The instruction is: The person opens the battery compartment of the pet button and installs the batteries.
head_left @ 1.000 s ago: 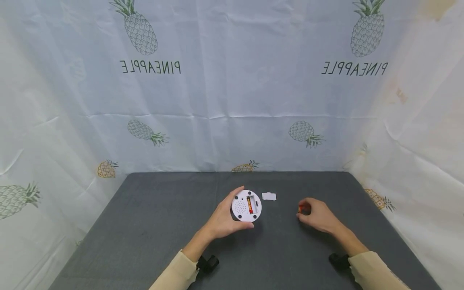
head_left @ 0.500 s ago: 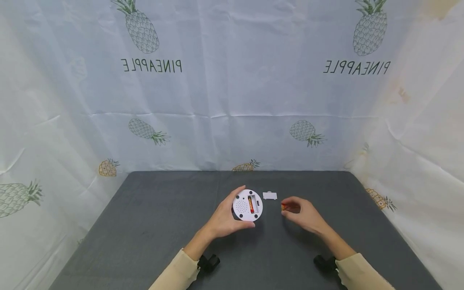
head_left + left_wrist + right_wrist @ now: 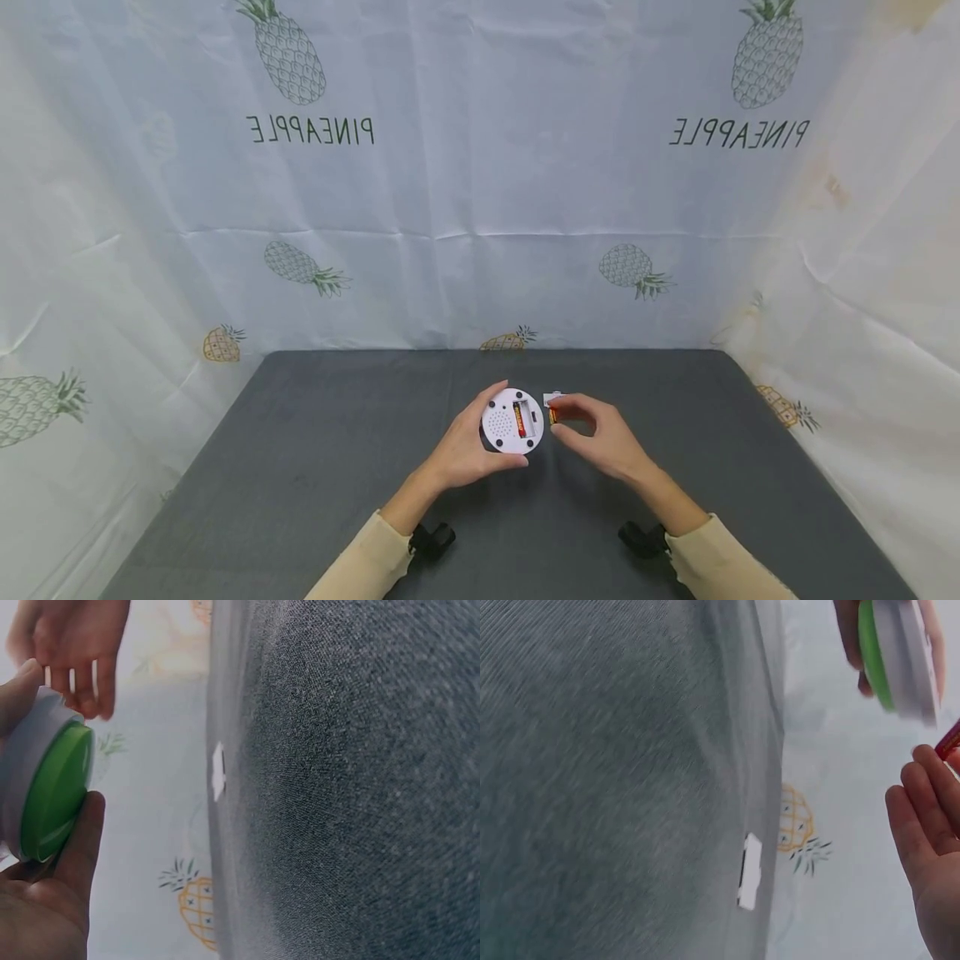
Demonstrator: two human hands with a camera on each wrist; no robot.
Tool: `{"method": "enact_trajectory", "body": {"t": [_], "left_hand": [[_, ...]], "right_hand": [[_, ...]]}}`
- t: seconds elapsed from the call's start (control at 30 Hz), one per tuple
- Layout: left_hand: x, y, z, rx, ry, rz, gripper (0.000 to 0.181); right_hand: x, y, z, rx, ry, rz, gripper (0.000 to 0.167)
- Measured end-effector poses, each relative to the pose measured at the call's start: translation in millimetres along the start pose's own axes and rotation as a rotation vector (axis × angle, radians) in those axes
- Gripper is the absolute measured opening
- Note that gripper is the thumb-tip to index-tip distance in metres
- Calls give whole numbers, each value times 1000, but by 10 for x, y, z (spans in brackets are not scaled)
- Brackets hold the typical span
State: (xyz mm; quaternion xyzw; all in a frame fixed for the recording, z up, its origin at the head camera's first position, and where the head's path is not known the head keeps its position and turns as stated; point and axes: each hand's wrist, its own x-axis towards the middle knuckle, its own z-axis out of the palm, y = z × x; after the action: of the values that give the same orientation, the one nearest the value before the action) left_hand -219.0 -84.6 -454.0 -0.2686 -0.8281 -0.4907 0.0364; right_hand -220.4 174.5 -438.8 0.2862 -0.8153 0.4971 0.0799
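My left hand [image 3: 463,448] grips a round white device [image 3: 498,423] by its rim, with its underside facing me. The left wrist view shows a green dome [image 3: 58,793] on its other side. One red battery [image 3: 520,419] lies in the left part of its open compartment; the slot beside it is bare. Just right of the device, my right hand [image 3: 603,437] pinches a second battery [image 3: 553,416] between thumb and fingertips, held upright and apart from the device. Behind those fingers, a white battery cover [image 3: 750,871] lies on the table, partly hidden in the head view.
The dark grey cloth-covered table [image 3: 337,467] stretches out on both sides of the hands. A pale curtain [image 3: 465,167] printed with pineapples hangs behind it and along both sides. A black wrist camera [image 3: 432,542] sits on the left wrist, another on the right.
My right hand has moved left with the battery, from well right of the cover to close beside the device. My left hand and the device have stayed nearly still.
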Motion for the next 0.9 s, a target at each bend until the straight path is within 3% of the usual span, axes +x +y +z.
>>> {"method": "enact_trajectory", "body": {"t": [0.2, 0.5, 0.9], "left_hand": [[-6, 1, -13, -4, -6, -1, 105], [-7, -6, -16, -13, -1, -1, 104], [4, -19, -10, -27, 26, -4, 104]], "right_hand": [[46, -81, 43, -65, -8, -96, 28], [44, -157, 64, -183, 42, -131, 28], [62, -92, 233, -484, 80, -480, 46]]}}
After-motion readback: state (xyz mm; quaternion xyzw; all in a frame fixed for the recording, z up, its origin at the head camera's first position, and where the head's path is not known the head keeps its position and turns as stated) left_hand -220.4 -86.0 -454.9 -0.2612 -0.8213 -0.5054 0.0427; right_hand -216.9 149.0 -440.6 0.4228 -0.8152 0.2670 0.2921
